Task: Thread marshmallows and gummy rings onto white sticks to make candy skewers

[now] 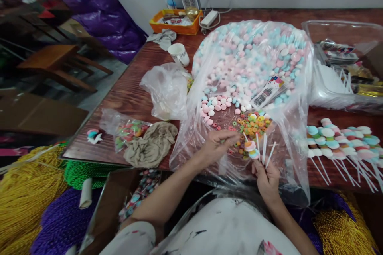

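Note:
My right hand (267, 177) is closed round several white lollipop sticks (264, 147), which fan upward. One of them carries a skewered stack of marshmallows (251, 149) in pink, white, blue and yellow, with an orange piece near the top. My left hand (220, 143) hovers just left of that stack, thumb and fingers pinched together; what is between them, if anything, is too small to see. Beyond both hands lies a pile of small coloured rings (254, 125) on clear plastic. Behind it, a big clear bag (239, 53) holds pink, white and blue marshmallows, some spilling toward me.
Finished-looking marshmallow skewers (341, 143) lie at the right, below a clear plastic tub (335, 101). Left are a brown cloth (152, 143), a bag of coloured rings (128, 131), a crumpled bag (167, 91) and a white cup (178, 54). An orange tray (176, 28) stands behind.

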Tool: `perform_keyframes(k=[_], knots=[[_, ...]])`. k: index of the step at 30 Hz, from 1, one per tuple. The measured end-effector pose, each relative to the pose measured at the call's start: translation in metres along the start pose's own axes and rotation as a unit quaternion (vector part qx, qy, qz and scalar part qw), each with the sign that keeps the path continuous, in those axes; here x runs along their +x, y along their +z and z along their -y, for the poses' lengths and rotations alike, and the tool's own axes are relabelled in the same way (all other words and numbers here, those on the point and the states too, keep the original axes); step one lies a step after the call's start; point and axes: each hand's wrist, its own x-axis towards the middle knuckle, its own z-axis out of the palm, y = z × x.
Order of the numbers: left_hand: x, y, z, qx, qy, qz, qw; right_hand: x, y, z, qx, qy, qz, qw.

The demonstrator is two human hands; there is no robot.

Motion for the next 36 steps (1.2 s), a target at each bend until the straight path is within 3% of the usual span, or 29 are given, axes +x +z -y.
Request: perform_keyframes(k=[2,5,7,9,16,20,25,31,36], knots=[[0.031,-0.025,0.008,0.128,-0.001,-0.018,0.992,0.001,0.001,0.0,0.049,0.029,-0.012,0.998],[0.073,-0.054,0.026,0.388,0.004,0.004,0.922,0.001,0.002,-0.003,0.079,0.039,-0.015,0.996],[0.088,-0.064,0.038,0.481,0.004,0.051,0.875,0.001,0.002,-0.006,0.07,0.029,-0.009,0.997],[0.091,-0.069,0.048,0.513,0.032,0.078,0.855,0.0,0.002,-0.008,0.059,0.016,-0.002,0.998],[0.087,-0.067,0.06,0.428,0.12,-0.045,0.895,-0.002,0.0,-0.012,0.037,-0.007,0.009,0.999],[0.11,-0.049,0.065,0.406,0.188,0.012,0.894,-0.001,0.0,-0.011,0.026,-0.012,0.013,1.0],[0.122,-0.039,0.076,0.449,0.167,0.124,0.869,-0.001,0.0,-0.006,0.014,-0.019,0.016,1.0],[0.104,-0.046,0.084,0.393,0.165,0.112,0.898,0.0,0.0,-0.003,0.013,-0.023,0.024,0.999],[0.107,-0.043,0.08,0.405,0.123,0.116,0.899,0.001,0.0,-0.003,0.006,-0.025,0.019,0.999]])
